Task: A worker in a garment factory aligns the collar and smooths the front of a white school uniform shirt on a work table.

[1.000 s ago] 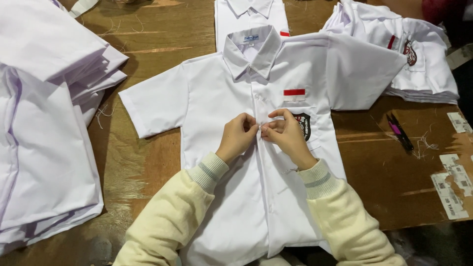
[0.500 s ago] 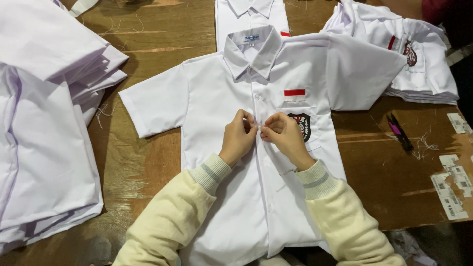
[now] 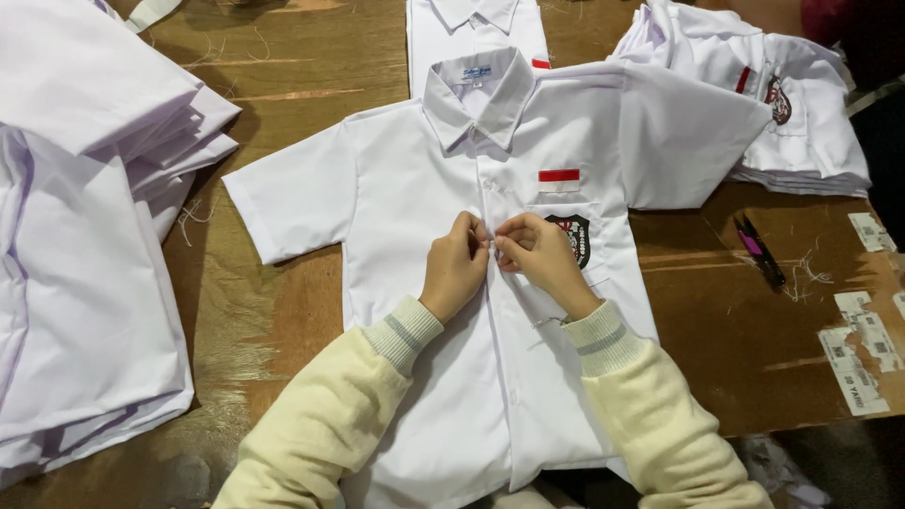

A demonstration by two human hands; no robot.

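A small white shirt point(image 3: 490, 283) of smooth cloth lies flat and face up in the middle of the brown wooden surface point(image 3: 302, 311), with short sleeves spread out, a pointed collar, a red and white patch and a dark badge on the pocket. The left hand point(image 3: 457, 264) and the right hand point(image 3: 542, 254) meet at the front strip of the shirt, each grip pinching the cloth there with its fingertips. A tall pile of folded white shirts point(image 3: 85, 236) sits at the left, more white shirts point(image 3: 773, 113) lie at the far right, and a dark pen point(image 3: 759, 250) and paper labels point(image 3: 863, 349) rest near the right edge.
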